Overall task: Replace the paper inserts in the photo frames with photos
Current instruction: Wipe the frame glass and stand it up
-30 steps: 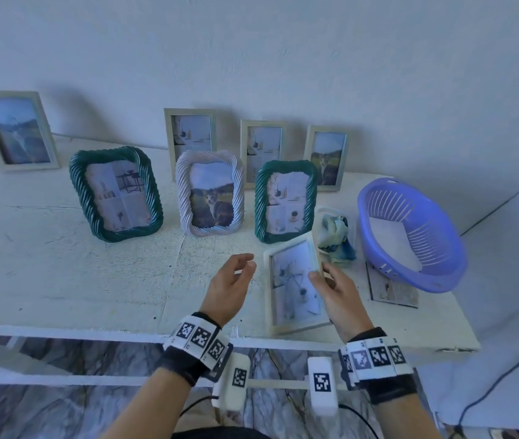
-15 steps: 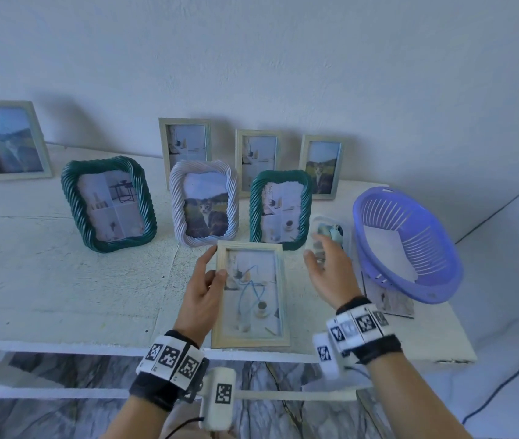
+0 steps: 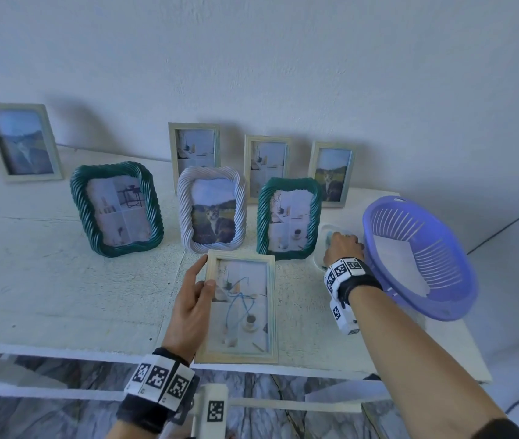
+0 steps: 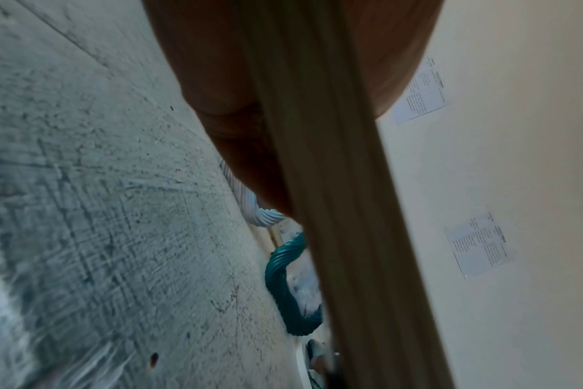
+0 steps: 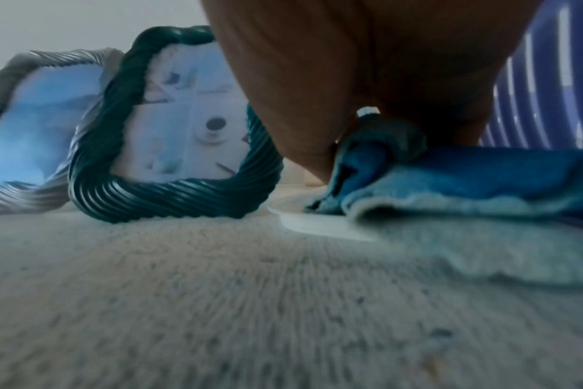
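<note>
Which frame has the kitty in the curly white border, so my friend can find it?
Look at the white table against the wall, at the front row of three rope-twisted frames. The white twisted frame stands in the middle, between two dark green ones. It is the only pale twisted one, and its picture shows a cat in a field.

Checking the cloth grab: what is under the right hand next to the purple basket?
A blue cloth lies on a white dish; the right hand grips its bunched top. The hand covers most of the dish, so anything else there cannot be seen.
</note>
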